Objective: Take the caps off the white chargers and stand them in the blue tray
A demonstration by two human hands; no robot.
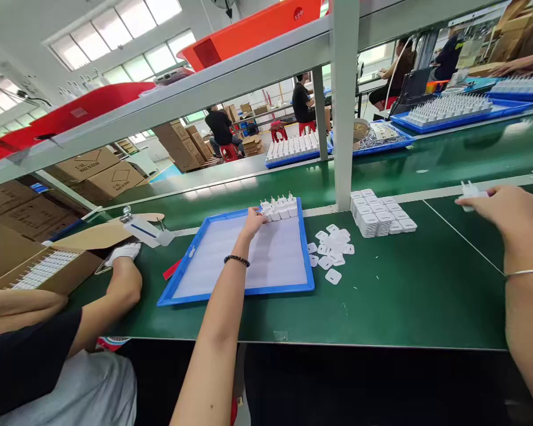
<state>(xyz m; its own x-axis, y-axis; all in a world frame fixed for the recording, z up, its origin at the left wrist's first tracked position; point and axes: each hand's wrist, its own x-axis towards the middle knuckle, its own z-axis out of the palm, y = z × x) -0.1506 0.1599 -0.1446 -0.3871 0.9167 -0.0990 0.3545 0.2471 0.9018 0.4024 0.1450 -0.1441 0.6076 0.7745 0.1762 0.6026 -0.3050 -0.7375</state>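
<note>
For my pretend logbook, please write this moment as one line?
left hand: at plugs in blue tray | right hand: holding white plug | beside tray: loose white pieces

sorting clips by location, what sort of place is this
Probably a factory assembly floor: a long green workbench, a blue tray with a row of pronged white plugs, and stacked cardboard boxes behind suggest it.
</note>
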